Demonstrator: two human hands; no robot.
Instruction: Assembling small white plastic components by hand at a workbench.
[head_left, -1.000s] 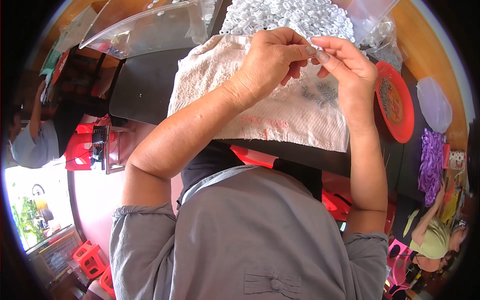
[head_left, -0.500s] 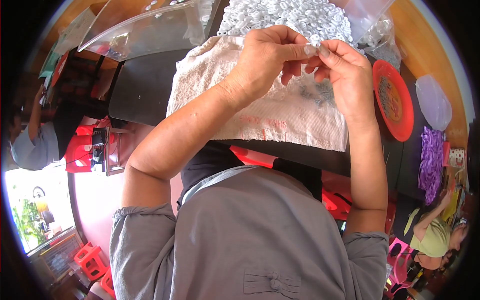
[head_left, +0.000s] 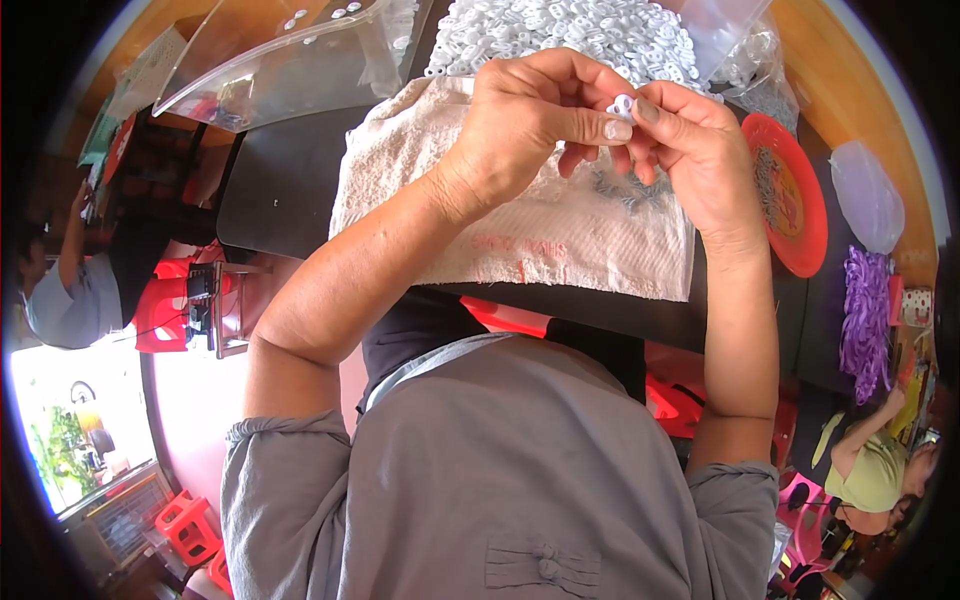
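Above the towel, my left hand (head_left: pixel 535 120) and my right hand (head_left: pixel 705 150) meet, both closed in a pinch at the fingertips. Between them is a small white plastic piece (head_left: pixel 622 105) with two round openings. A cream towel (head_left: pixel 440 240) with faded red print covers the table under my hands. Small grey slender parts (head_left: pixel 635 190) lie on it, partly hidden by my right hand. Just beyond my hands spreads a large heap of similar white plastic pieces (head_left: pixel 570 35).
A clear plastic bin (head_left: pixel 270 80) with a few white pieces stands at the far left. On the right are a red plate (head_left: pixel 800 255) of small grey parts, a translucent container (head_left: pixel 868 200) and purple strips (head_left: pixel 865 320). Other people sit at both sides.
The white piece has turned between my fingers, so its two round openings show more plainly. My hands have shifted slightly, and the right one sits a little lower.
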